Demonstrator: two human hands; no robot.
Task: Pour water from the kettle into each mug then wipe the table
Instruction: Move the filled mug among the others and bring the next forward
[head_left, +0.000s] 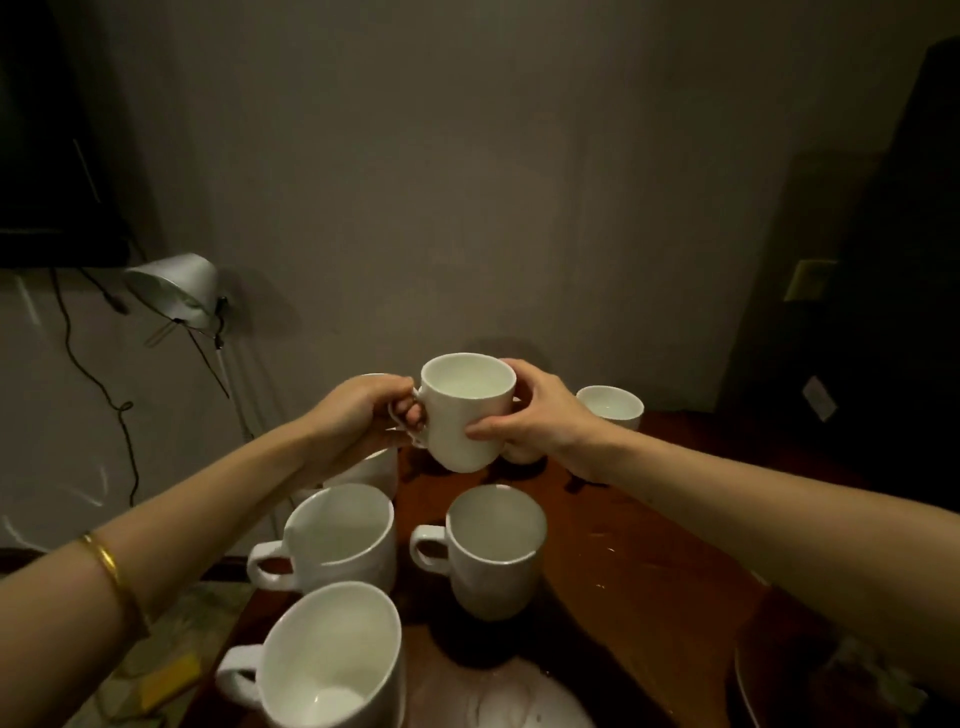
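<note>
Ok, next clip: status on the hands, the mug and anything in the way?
Left hand grips raised mug by its handle; right hand holds its side. Kettle not in view. Other mugs stand on table below.

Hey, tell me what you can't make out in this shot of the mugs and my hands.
Head view, the only view:
- Kettle: not in view.
- Mug behind the left hand: mostly hidden by that hand and wrist.
- Water level in the held mug: unclear, dim light.
- Right hand grip on the far side: fingers hidden by the mug.
- Nearest mug: base cut off by the bottom edge.
- Pale object at the bottom edge: cut off, unidentifiable.
</note>
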